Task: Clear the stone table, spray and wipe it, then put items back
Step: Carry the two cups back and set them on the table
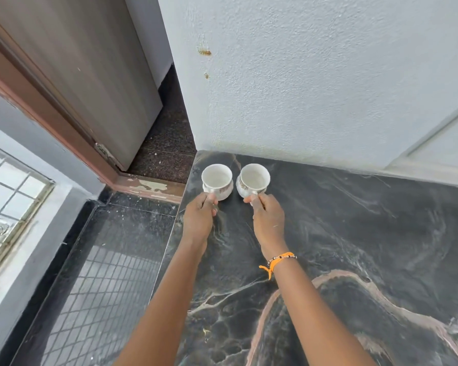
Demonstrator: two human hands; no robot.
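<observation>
Gripping one white cup apiece, the left hand (198,217) pinches the handle of the left cup (217,181) and the right hand (267,219) pinches the handle of the right cup (253,183), fingers curled tight round each. Both cups stand upright, just apart, at the far left corner of the dark stone surface (354,247), just left of the frame's centre and near the wall (302,75). Whether they are being lifted or set down cannot be told. The left cup sits near the surface's edge, with the floor (111,260) below; a nudge sideways could tip it off, I'd judge. Small handles give little purchase, so a pinch may slip, and the cups could knock together if moved carelessly.
</observation>
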